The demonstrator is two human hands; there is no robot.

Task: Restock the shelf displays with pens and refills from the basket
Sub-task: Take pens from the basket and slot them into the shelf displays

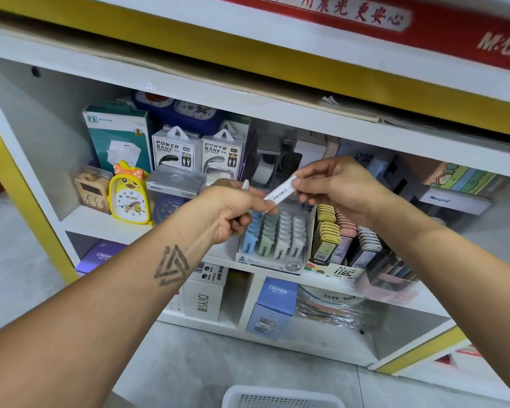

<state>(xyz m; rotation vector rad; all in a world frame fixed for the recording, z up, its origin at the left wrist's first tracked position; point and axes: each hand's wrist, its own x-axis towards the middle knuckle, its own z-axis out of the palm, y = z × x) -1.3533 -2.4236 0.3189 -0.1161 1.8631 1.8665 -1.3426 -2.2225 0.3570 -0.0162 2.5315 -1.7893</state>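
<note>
Both hands hold one slim white plastic refill case (pixel 280 192) above the 2B refill display box (pixel 273 240): left hand (pixel 233 210) pinches its 8 o'clock end, right hand (pixel 333 184) its 2 o'clock end, apparently aligning it for insertion.

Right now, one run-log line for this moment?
left hand grips white items | right hand pinches white refill case | above 2B display box

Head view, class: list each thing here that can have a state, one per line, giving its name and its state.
White refill case: held in the air between both hands, tilted.
Left hand: grips the case's lower end.
Right hand: pinches the case's upper end.
2B refill display box: on the shelf, rows nearly full.
Yellow duck clock: standing upright.
White basket: on the floor, only its rim visible.
</note>
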